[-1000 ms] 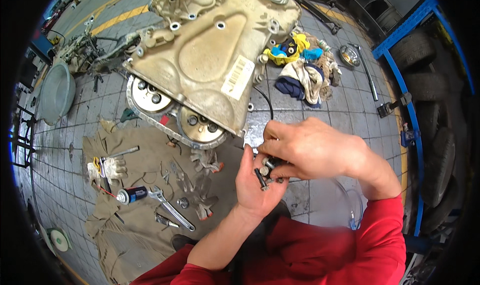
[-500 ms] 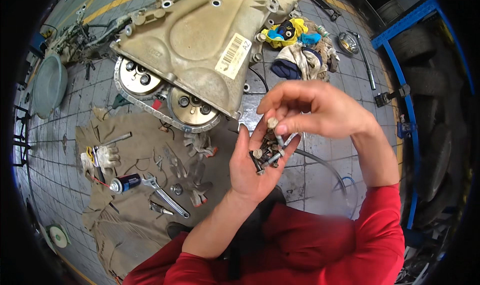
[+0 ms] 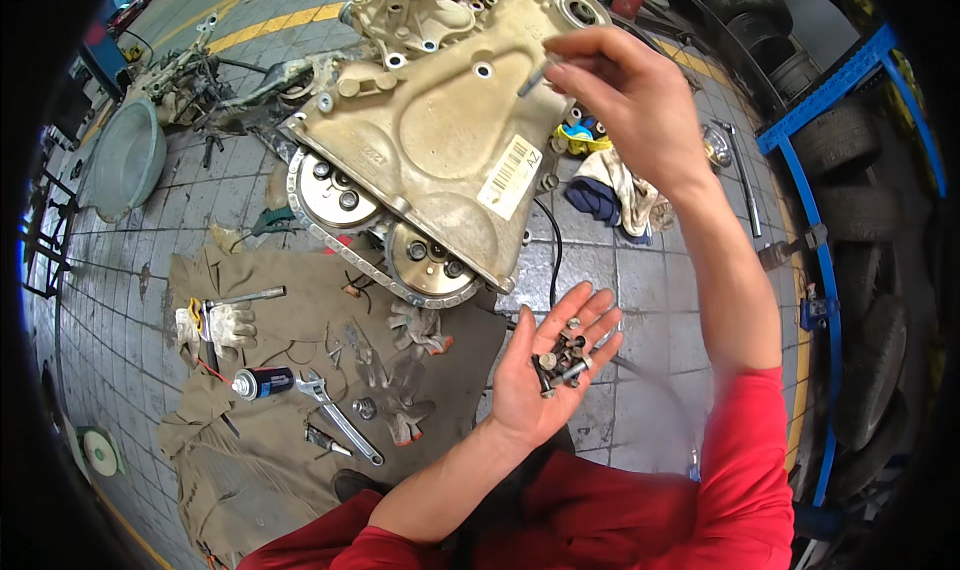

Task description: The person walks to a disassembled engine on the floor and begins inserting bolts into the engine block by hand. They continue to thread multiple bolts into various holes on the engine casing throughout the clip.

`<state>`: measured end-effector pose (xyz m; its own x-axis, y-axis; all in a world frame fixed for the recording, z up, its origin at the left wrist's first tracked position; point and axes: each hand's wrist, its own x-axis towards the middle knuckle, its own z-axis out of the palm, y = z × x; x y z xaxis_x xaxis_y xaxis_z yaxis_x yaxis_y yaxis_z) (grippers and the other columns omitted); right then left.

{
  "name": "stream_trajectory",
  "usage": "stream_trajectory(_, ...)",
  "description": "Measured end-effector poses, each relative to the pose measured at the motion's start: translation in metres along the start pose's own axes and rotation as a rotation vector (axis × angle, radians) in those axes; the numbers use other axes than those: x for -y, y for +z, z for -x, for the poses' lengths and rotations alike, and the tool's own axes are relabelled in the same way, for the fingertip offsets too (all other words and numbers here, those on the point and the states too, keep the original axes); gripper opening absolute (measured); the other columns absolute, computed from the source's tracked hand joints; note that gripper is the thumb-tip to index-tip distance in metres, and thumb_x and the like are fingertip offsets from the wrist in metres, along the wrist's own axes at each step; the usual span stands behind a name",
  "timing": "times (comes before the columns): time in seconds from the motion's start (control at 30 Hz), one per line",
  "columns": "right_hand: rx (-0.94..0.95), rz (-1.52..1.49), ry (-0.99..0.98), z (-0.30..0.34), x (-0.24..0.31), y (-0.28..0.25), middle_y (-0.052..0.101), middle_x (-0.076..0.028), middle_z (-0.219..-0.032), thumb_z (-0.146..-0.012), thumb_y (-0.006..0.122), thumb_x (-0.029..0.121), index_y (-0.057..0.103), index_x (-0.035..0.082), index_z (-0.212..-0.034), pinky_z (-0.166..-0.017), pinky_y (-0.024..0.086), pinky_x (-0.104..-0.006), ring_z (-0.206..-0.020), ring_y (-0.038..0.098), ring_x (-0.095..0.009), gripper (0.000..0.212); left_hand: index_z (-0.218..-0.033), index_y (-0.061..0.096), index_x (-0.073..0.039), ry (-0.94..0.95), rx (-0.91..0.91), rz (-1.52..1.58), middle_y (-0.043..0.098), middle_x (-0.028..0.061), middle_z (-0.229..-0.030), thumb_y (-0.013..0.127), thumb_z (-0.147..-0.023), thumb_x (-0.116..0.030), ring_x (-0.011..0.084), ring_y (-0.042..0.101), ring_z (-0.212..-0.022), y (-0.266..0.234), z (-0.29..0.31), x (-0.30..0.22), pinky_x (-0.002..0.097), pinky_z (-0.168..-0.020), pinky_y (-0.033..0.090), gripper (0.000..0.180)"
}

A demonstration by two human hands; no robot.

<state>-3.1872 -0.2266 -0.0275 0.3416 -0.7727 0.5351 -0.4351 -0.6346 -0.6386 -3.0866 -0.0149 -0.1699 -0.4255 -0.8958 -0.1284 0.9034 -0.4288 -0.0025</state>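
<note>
Tires (image 3: 850,155) are lining a blue rack (image 3: 803,210) beside the workshop's tiled floor (image 3: 120,340), where a tan cloth (image 3: 265,470) is bearing an adjustable wrench (image 3: 345,425), in the head view. A person's left hand (image 3: 530,400) is lying palm-up, fingers spread, cradling loose bolts (image 3: 548,361) just beyond the metal engine cover (image 3: 440,155). The right hand (image 3: 635,100) is pinching a single bolt (image 3: 532,80) over the cover; contact is remaining unclear. One bolt is standing apart from the palm's cluster, several are awaiting placement, seemingly, and a cover hole (image 3: 483,71) is apparently sitting unfilled.
</note>
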Motion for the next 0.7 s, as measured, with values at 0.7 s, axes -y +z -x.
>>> stream_trajectory(0.7,0.110,-0.786,0.340,-0.024,-0.017,0.013,0.077,-0.011,-0.110,-0.106,0.068,0.014,0.070,-0.004,-0.128,-0.084,0.065,-0.0244,-0.092,0.075,-0.014,0.029,-0.160,0.042,-0.004,0.005,0.037,-0.021,0.050,0.0176,-0.159,0.028,-0.114,-0.057,0.0338,0.047,-0.148,-0.004,0.010,-0.007,0.0501,-0.127,0.035,0.072)
